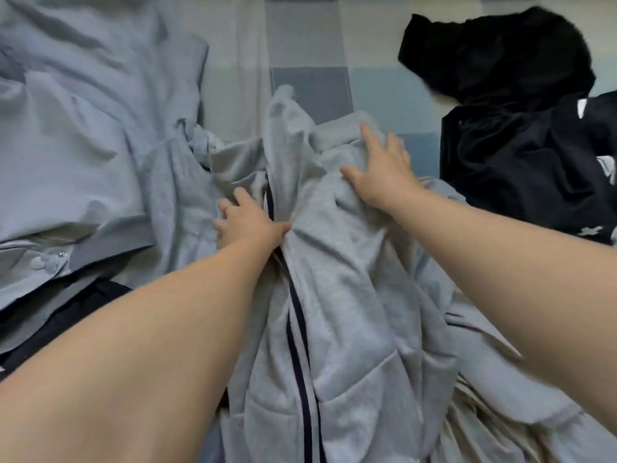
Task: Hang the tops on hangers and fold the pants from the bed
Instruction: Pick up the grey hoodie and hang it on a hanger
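Grey fleece jacket [350, 295], rumpled, dark zipper tape [295, 335] running down middle.

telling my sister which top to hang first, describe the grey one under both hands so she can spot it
On the checked bed sheet, look mid-pile, between the pale blue shirt at left and the black clothes at right. The grey zip-up top lies there under the left hand and right hand. Only it has a dark zip stripe down its front.

1 head view only: wide-angle, facing forward and steeply down, close above bed [307, 45].
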Available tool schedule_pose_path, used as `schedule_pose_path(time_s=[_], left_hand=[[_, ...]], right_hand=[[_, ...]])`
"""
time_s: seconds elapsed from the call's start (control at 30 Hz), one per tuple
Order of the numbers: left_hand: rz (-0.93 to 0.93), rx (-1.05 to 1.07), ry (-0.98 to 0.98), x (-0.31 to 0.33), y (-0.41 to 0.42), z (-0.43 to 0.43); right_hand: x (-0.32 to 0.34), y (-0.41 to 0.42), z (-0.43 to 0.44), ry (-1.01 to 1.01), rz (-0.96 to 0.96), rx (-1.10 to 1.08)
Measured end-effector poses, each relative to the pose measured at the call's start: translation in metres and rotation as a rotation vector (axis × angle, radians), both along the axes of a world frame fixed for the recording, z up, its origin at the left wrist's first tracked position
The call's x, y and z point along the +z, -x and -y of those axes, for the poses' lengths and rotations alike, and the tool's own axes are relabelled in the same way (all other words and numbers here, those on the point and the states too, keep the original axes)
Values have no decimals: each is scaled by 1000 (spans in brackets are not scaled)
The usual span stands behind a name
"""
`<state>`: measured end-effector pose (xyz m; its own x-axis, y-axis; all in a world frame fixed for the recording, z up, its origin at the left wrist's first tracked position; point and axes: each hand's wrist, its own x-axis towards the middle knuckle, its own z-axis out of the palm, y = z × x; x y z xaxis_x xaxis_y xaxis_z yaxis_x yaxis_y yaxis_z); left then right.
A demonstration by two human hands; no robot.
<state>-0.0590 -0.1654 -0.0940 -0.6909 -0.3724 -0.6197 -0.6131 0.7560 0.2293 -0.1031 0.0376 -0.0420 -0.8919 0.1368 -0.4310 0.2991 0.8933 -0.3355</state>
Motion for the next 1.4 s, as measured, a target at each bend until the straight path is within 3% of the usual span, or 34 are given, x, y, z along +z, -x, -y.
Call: schedule_pose_path(time_s=[0.1,0.23,0.6,0.77,0.9,1.0,1.2,1.27,1.4], left_hand=[[17,1,36,-26,13,6],[211,1,36,-18,48,9],[360,-25,27,-13,68,6],[297,-48,6,-16,64,12],[130,-107,-43,-17,44,22],[112,-149,-145,-7,37,36],[107,-285,-318,41,-99,19],[145,-222,-433,64,-168,2],[30,-5,-658,143,-277,-25]], right_hand=[[-34,34,-5,14,61,33],[-63,38,6,-95,33,78],[-56,79,2,-201,98,89],[-51,69,-7,-108,64,21],[-25,33,-5,151,57,-59],[4,-31,2,276,-30,-117],[80,-170,2,274,-64,-121],[104,-210,-3,331,-60,-160],[164,-287,-15,342,-64,-188]])
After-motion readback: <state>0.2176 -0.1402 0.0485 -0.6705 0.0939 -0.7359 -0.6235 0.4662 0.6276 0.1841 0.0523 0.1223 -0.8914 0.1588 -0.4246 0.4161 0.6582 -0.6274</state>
